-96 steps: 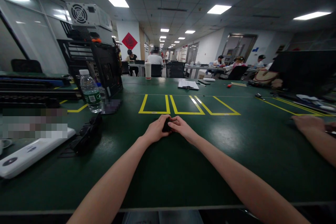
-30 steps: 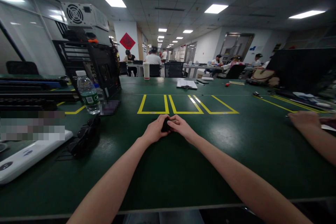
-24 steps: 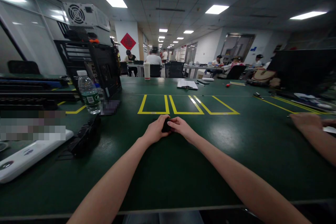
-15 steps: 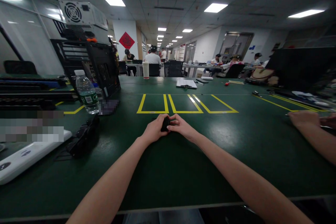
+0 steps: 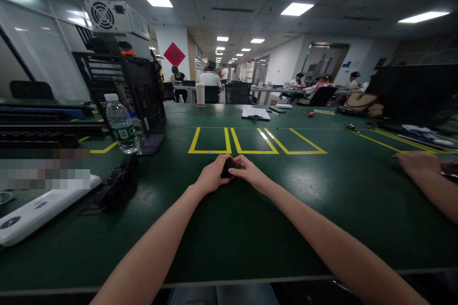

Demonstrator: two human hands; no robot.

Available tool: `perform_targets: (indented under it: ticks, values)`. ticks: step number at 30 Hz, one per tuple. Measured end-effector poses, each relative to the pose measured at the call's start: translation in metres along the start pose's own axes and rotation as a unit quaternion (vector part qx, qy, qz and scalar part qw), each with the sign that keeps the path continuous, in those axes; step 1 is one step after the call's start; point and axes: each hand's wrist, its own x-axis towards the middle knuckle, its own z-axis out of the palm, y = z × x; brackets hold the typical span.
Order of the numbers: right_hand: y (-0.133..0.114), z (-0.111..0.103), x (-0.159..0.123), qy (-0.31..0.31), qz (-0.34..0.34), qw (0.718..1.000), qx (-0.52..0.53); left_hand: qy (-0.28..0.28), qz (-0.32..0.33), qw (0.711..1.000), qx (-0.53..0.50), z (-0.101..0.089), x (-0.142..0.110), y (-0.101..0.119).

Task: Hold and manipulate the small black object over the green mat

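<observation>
This looks like an office-like electronics workroom. A black metal computer case (image 5: 141, 93) stands under white rectangular ceiling lights (image 5: 297, 9).

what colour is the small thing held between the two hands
black, seen best in the head view

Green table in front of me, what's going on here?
A person's bare left hand and right hand hold a small black object between their fingers, on the near side of three yellow tape outlines on the green tabletop. The object is mostly hidden, so I can't tell what it is. Another person's hand is at the right.
</observation>
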Motion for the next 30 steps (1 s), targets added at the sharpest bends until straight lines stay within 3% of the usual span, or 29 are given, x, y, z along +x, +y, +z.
perform_targets:
  ticks: [21, 30]
  values:
    - [-0.005, 0.004, -0.005, 0.006, 0.005, 1.000, -0.012, -0.004, -0.011, 1.000, -0.016, -0.003, 0.000, 0.001]
    - [0.006, 0.002, 0.005, 0.018, 0.023, 1.000, -0.006, -0.004, -0.004, 1.000, -0.015, -0.001, 0.001, -0.002]
